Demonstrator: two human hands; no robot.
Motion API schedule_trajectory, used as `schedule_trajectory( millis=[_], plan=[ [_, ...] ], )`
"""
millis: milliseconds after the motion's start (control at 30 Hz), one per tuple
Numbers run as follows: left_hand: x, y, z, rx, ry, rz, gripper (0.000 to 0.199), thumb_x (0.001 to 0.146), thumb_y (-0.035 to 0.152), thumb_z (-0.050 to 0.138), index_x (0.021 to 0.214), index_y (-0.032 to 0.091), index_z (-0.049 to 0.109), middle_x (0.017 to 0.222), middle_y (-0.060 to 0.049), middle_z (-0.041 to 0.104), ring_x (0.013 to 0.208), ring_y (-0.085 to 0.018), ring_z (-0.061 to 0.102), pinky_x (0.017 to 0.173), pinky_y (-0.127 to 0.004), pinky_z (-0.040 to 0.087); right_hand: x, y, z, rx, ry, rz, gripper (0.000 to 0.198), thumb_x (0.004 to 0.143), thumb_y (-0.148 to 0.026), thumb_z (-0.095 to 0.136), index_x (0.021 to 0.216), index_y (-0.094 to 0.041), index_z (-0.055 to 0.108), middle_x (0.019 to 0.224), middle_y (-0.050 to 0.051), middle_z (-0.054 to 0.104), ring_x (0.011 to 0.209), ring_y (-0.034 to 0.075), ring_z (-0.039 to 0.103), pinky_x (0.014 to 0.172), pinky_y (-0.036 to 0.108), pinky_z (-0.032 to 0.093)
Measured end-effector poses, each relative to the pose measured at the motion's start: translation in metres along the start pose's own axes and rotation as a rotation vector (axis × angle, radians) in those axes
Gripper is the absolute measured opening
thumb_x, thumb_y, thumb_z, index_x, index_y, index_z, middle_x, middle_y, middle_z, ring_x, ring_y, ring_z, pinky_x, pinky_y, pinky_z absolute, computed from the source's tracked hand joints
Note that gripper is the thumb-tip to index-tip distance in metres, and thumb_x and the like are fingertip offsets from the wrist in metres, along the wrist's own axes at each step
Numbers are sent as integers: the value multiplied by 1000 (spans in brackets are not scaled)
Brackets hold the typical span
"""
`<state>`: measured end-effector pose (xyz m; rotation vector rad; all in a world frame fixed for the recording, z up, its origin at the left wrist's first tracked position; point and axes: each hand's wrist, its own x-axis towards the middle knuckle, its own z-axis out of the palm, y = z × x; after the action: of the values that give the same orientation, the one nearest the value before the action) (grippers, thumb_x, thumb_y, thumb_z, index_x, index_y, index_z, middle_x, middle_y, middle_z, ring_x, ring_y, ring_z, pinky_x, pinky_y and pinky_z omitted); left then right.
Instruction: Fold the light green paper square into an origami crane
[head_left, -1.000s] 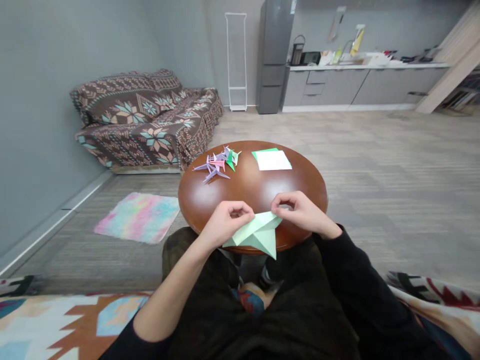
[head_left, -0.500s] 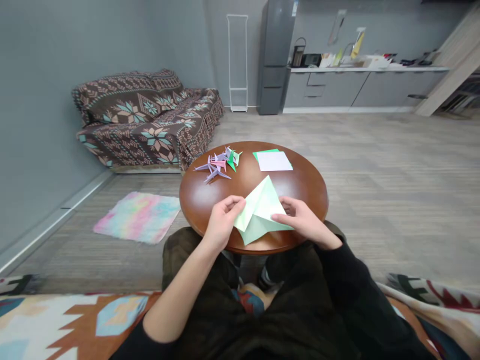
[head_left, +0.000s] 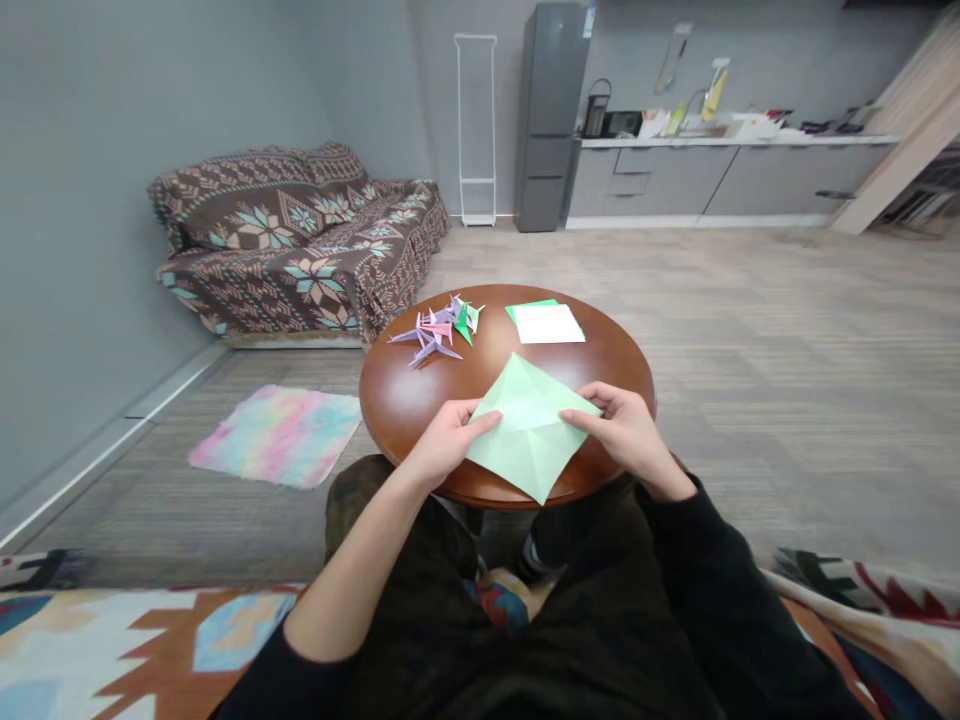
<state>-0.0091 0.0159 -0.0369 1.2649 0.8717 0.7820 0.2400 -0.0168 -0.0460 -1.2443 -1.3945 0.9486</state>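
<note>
Work surface: round brown table (head_left: 397, 412), its glossy top reflecting light.

Workpiece: pale green sheet (head_left: 529, 420), spread nearly flat over the near half of the table, one corner toward the far side, one toward the wearer at about the near rim. Cannot tell whether its underside touches the wood.

Spare stock: white sheet (head_left: 550, 324) lying over a green sheet (head_left: 511, 312) at the far side.

Finished-looking pieces: folded paper figures (head_left: 435, 346), purple, pink and green, bunched far left, well apart from the work.

Hands: left hand (head_left: 450, 437) pinches the left corner, right hand (head_left: 626, 428) the right corner; both grips narrow, thumbs (head_left: 487, 421) on top, fingers mostly hidden below.

Creases (head_left: 529, 430): lines run from near the centre outward. Method note, my judgement: pull both corners evenly and lightly, since a harder tug on one side would likely skew the sheet; keep thumb pressure off the crease lines, so no stray dents confuse later folds
</note>
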Motion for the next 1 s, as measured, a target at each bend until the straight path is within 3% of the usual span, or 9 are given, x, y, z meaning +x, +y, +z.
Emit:
schedule_trajectory(
  millis=[133, 233, 400, 533, 633, 833, 1000],
  plan=[
    [0, -8, 0, -261, -78, -110, 38, 76, 39, 81, 99, 8, 76, 94, -13, 78, 77, -19, 71, 74, -27, 51, 3, 14, 1, 117, 146, 45, 37, 66, -46, 86, 85, -20, 67, 78, 4, 72, 68, 21, 66, 65, 33, 52],
    [1, -13, 1, -408, -77, -162, 33, 82, 35, 76, 102, 8, 76, 100, -16, 78, 84, -20, 72, 79, -28, 53, 3, 22, 4, 266, 248, 109, 42, 64, -46, 88, 89, -20, 66, 77, 3, 72, 67, 20, 66, 64, 33, 53],
    [4, -15, 1, -512, -67, -255, 25, 84, 22, 67, 100, 7, 77, 99, -15, 79, 82, -21, 73, 78, -28, 56, 1, 27, 5, 397, 196, 174, 37, 67, -45, 87, 85, -19, 67, 77, 2, 72, 66, 18, 65, 66, 32, 53],
    [6, -10, 7, -449, -143, -185, 28, 85, 20, 68, 109, 7, 75, 108, -17, 77, 93, -24, 73, 90, -34, 56, 1, 25, 6, 336, 145, 150, 33, 71, -46, 85, 79, -19, 68, 72, 1, 70, 64, 17, 62, 63, 30, 50],
    [10, -10, 13, -463, -50, -129, 28, 92, 27, 64, 109, 8, 75, 108, -17, 77, 93, -24, 74, 93, -35, 55, 2, 23, 9, 405, 116, 173, 31, 74, -46, 82, 81, -18, 70, 74, 2, 70, 66, 16, 61, 63, 28, 50],
    [21, -16, 25, -555, 189, -42, 26, 94, 33, 61, 100, 11, 73, 99, -12, 78, 86, -21, 72, 84, -31, 55, -4, 17, 24, 510, 95, 217, 30, 73, -46, 83, 81, -18, 72, 72, 0, 68, 64, 14, 59, 61, 25, 49],
    [21, -16, 34, -541, 182, 8, 39, 85, 51, 68, 91, 13, 72, 85, -8, 74, 79, -21, 68, 76, -31, 53, -11, 12, 38, 484, 66, 225, 32, 71, -44, 86, 81, -18, 70, 75, 0, 70, 66, 15, 62, 63, 25, 51]
  ],
)
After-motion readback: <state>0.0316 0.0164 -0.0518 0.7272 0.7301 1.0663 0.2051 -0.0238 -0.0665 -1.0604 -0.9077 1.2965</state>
